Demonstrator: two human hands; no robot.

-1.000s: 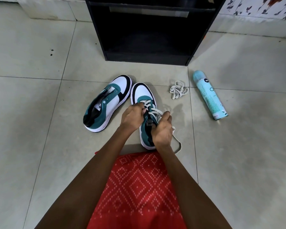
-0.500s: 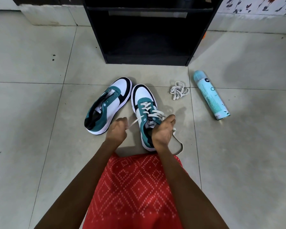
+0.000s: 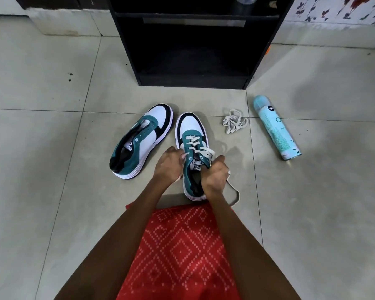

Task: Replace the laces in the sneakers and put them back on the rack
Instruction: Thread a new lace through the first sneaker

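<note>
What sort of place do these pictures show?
Probably a room at home: a tiled floor, a black rack standing by a flower-patterned wall, and a sneaker being laced on the floor.

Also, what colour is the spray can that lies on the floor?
The spray can is pale turquoise with darker print; the head view shows it.

Two sneakers [image 3: 148, 135] [image 3: 191, 124], one loose lace bundle [image 3: 234, 123], one spray can [image 3: 275, 128], one rack [image 3: 193, 81].
</note>
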